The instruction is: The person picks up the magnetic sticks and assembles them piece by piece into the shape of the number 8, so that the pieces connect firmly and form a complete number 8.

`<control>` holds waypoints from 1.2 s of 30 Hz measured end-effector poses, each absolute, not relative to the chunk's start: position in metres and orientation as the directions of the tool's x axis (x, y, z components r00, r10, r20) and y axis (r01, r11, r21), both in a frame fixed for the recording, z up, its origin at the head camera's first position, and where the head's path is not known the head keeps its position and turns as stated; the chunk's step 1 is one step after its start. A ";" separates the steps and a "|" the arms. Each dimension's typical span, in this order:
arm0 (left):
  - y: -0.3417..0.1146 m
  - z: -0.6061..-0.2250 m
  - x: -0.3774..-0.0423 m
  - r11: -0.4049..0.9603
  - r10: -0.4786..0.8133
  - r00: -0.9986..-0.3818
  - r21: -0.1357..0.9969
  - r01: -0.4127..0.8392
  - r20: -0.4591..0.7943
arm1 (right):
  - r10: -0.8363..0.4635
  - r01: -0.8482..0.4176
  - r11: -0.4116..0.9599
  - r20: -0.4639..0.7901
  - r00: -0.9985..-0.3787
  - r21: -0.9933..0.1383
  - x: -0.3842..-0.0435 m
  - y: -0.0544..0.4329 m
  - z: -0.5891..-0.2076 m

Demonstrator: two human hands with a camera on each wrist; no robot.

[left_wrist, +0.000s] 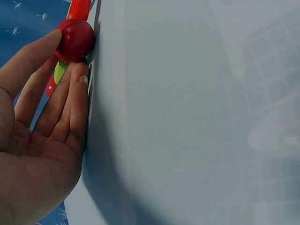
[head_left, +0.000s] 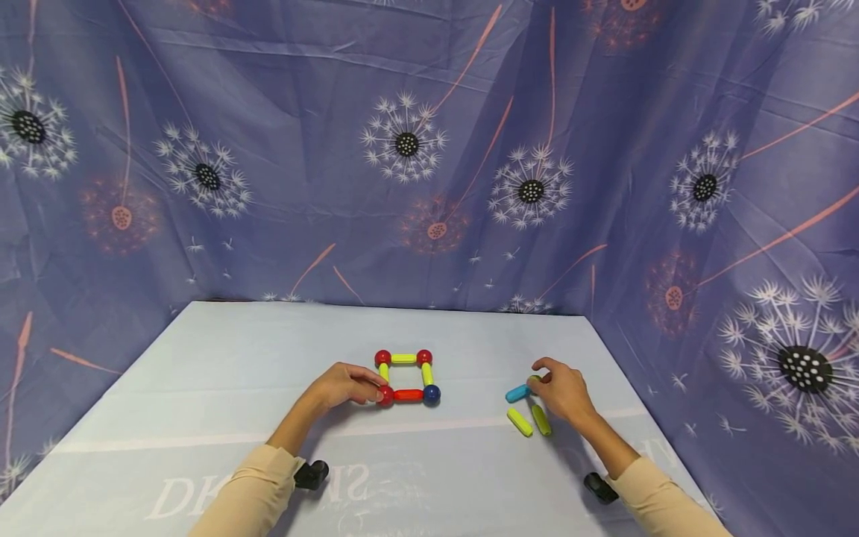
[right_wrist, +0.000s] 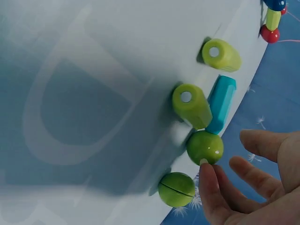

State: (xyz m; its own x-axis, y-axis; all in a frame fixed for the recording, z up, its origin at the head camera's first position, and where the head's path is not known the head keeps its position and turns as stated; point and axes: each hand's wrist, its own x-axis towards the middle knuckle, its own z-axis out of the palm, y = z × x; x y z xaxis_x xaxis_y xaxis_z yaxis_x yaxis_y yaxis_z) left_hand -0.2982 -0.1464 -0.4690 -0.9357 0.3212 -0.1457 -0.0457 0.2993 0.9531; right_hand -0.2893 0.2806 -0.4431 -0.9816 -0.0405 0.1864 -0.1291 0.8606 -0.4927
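A square of balls and rods lies flat on the table. Its near left corner is a red ball [head_left: 385, 396], which my left hand [head_left: 347, 385] holds by thumb and fingers. From that ball a red rod [head_left: 408, 395] runs to a blue ball [head_left: 432, 394]. Yellow-green rods [head_left: 404, 359] form the other sides, with red balls [head_left: 424, 357] at the far corners. My right hand [right_wrist: 262, 187] touches a green ball [right_wrist: 205, 147] with a fingertip, its thumb apart from it. Beside that ball lie another green ball [right_wrist: 176, 189] and a blue rod [right_wrist: 221, 104].
Two loose yellow-green rods [head_left: 520, 422] lie on the near side of the blue rod. A white table [head_left: 268, 335] carries everything. Behind it and to the right hangs a blue dandelion-print cloth [head_left: 302, 186]. A black wrist device [head_left: 312, 475] sits at the left sleeve.
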 end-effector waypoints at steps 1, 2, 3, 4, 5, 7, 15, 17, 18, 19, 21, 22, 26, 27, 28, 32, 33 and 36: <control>-0.146 -0.469 -0.298 0.301 0.319 -0.936 0.953 -0.047 -0.146 | -0.036 -0.127 0.863 0.192 -0.981 -0.489 -0.290 0.281 -0.444; -0.146 -0.469 -0.298 0.302 0.318 -0.937 0.952 -0.048 -0.148 | -0.034 -0.127 0.866 0.197 -0.980 -0.484 -0.290 0.281 -0.445; -0.146 -0.469 -0.299 0.302 0.317 -0.937 0.952 -0.050 -0.149 | -0.031 -0.125 0.868 0.199 -0.979 -0.481 -0.290 0.281 -0.445; -0.146 -0.469 -0.299 0.303 0.315 -0.937 0.951 -0.051 -0.151 | -0.029 -0.124 0.871 0.202 -0.979 -0.476 -0.291 0.282 -0.446; -0.146 -0.469 -0.299 0.303 0.313 -0.937 0.951 -0.053 -0.152 | -0.030 -0.125 0.873 0.204 -0.978 -0.472 -0.291 0.282 -0.447; -0.146 -0.469 -0.299 0.304 0.312 -0.938 0.951 -0.054 -0.153 | -0.024 -0.118 0.877 0.202 -0.979 -0.466 -0.291 0.282 -0.448; -0.146 -0.469 -0.299 0.297 0.322 -0.934 0.953 -0.054 -0.153 | -0.011 -0.100 0.878 0.190 -0.982 -0.469 -0.294 0.281 -0.452; -0.146 -0.470 -0.299 0.292 0.324 -0.934 0.955 -0.056 -0.154 | -0.010 -0.102 0.877 0.194 -0.981 -0.470 -0.294 0.281 -0.454; -0.146 -0.470 -0.299 0.291 0.325 -0.933 0.955 -0.056 -0.154 | -0.009 -0.102 0.877 0.195 -0.981 -0.469 -0.294 0.281 -0.454; -0.146 -0.470 -0.299 0.290 0.326 -0.933 0.955 -0.055 -0.153 | -0.008 -0.101 0.876 0.194 -0.981 -0.472 -0.294 0.281 -0.455; -0.146 -0.470 -0.299 0.291 0.329 -0.933 0.955 -0.050 -0.149 | -0.005 -0.098 0.872 0.190 -0.982 -0.480 -0.294 0.281 -0.456; -0.146 -0.470 -0.299 0.291 0.326 -0.933 0.955 -0.053 -0.152 | -0.003 -0.094 0.871 0.187 -0.982 -0.483 -0.294 0.282 -0.456; -0.146 -0.470 -0.300 0.299 0.328 -0.933 0.953 -0.043 -0.145 | 0.003 -0.086 0.865 0.176 -0.984 -0.494 -0.295 0.283 -0.458; -0.146 -0.470 -0.300 0.300 0.327 -0.934 0.953 -0.045 -0.147 | 0.005 -0.083 0.865 0.173 -0.985 -0.496 -0.295 0.283 -0.459; -0.146 -0.470 -0.300 0.301 0.326 -0.934 0.953 -0.046 -0.148 | 0.006 -0.080 0.864 0.170 -0.985 -0.497 -0.296 0.283 -0.459; -0.146 -0.471 -0.301 0.301 0.325 -0.933 0.952 -0.052 -0.153 | 0.011 -0.076 0.862 0.168 -0.986 -0.501 -0.295 0.283 -0.460; -0.146 -0.471 -0.301 0.302 0.324 -0.934 0.952 -0.050 -0.152 | 0.010 -0.078 0.862 0.170 -0.985 -0.501 -0.295 0.283 -0.460; -0.146 -0.470 -0.301 0.308 0.324 -0.934 0.950 -0.048 -0.152 | 0.015 -0.079 0.863 0.182 -0.983 -0.500 -0.296 0.282 -0.461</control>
